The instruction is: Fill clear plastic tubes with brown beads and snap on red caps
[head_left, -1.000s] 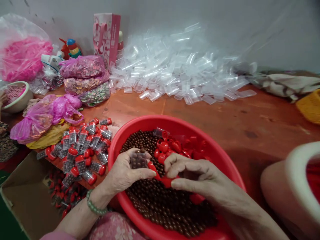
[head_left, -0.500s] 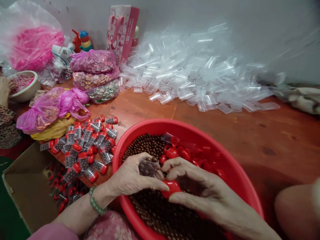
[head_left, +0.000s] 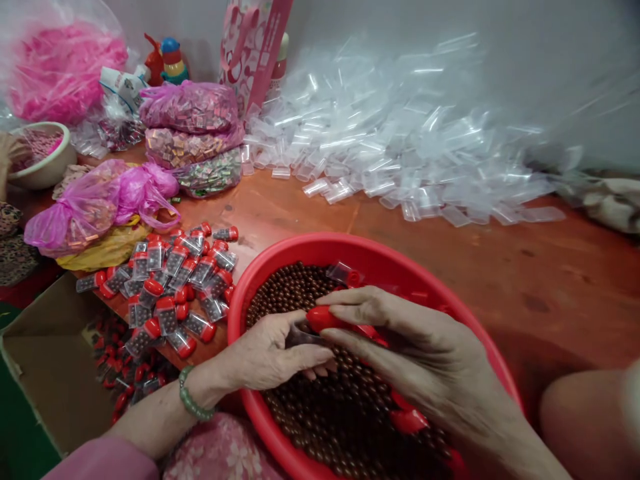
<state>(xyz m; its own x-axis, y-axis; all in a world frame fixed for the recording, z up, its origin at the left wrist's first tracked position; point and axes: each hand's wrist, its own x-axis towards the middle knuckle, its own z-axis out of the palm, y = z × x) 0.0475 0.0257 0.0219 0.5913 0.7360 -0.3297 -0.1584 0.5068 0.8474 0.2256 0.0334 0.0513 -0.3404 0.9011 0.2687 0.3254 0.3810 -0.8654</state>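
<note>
Over a red basin [head_left: 373, 244] of brown beads [head_left: 295, 287], my left hand [head_left: 270, 352] grips a small clear plastic case [head_left: 302, 335], mostly hidden by my fingers and thumb. A green bead bracelet [head_left: 191, 398] circles that wrist. My right hand [head_left: 400, 333] pinches a red cap [head_left: 321, 319] close to the case's open end; whether the two touch I cannot tell. Loose red caps [head_left: 409, 420] lie among the beads, partly covered by my right hand. Near the basin's left rim lies a pile of filled red-capped cases [head_left: 173, 267].
A cardboard box [head_left: 50, 373] with more capped cases stands lower left. Clear plastic cases [head_left: 400, 153] are heaped along the wall. Pink bags [head_left: 190, 110] and a white bowl [head_left: 55, 167], with another person's hand [head_left: 7, 157] at it, are at the left. A bent knee [head_left: 580, 413] shows at right.
The case in my left hand has tipped, so its filled body shows less. My right hand has brought the red cap up to the case's end. The view has shifted slightly.
</note>
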